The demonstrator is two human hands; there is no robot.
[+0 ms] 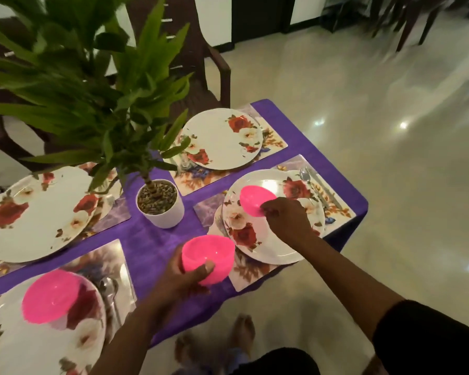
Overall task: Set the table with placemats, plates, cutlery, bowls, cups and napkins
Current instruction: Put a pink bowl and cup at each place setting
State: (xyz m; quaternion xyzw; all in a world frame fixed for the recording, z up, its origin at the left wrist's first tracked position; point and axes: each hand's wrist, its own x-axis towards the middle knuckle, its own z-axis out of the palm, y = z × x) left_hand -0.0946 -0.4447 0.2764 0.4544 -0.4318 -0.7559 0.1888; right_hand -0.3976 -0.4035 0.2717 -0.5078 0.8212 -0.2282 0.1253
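Holding a pink bowl [207,257] in your left hand [186,274], you have the thumb curled over its near wall and the fingers wrapped round its far side, above the purple tablecloth [144,239] between the two nearest place settings. Your right hand [287,217] pinches the rim of a second pink bowl [255,200], which sits tilted on the floral plate [271,239] at about three o'clock from the potted plant [160,204]. That plate lies on a placemat [255,272], with a spoon [307,182] and another piece of cutlery lying at its two o'clock edge. A third pink bowl [50,296] rests on the plate [38,339] at seven o'clock from the pot, with a spoon [111,290] just beside it on the right. Two more floral plates, one at twelve o'clock [222,139] and one at nine o'clock [35,215], hold no bowls. A brown chair [201,77] stands beyond the table.
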